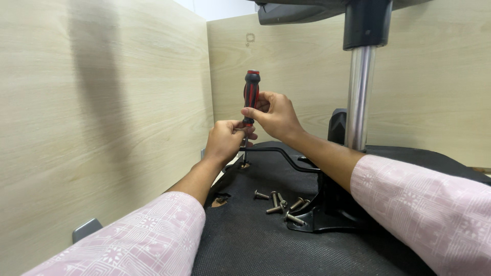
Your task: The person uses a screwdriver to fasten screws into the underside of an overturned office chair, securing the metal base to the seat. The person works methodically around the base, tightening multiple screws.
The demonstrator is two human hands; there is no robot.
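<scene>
Here the right hand [273, 113] grips the red-black screwdriver [250, 97] handle, the left hand [225, 140] closed around its shaft (keep it upright, I think, pressing straight down).

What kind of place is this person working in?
Probably an office or furniture-assembly corner: pale wood-look partition panels stand close around an upturned office chair with its chrome gas column, and loose bolts lie on it.

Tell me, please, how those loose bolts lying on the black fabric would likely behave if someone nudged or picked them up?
The bolts look like metal, so probably stiff and heavy for their size. Their round shanks would likely roll in an arc, though the rough black fabric should slow them. Being small and smooth, they may slip from fingers.
</scene>
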